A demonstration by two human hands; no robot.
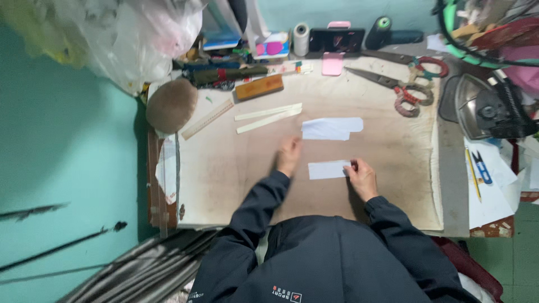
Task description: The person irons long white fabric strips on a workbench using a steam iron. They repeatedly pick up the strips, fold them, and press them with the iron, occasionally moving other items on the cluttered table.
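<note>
The right hand [362,177] pinches the right end of a small white rectangular fabric strip [328,169] lying flat on the worn brown padded surface [236,168], its grip closed on the edge. The left hand [289,155], blurred, hovers empty with fingers loosely open just left of the strip. A larger white cut piece [331,128] lies just beyond. Smoothing goes best, I judge, with the pinned end kept flat.

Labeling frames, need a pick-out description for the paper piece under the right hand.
On the stained work board, look just ahead of the person's dark jacket. The right hand pins the end of a small white paper strip. It is plain and rectangular, lying nearer the person than the bigger notched white piece.
</note>
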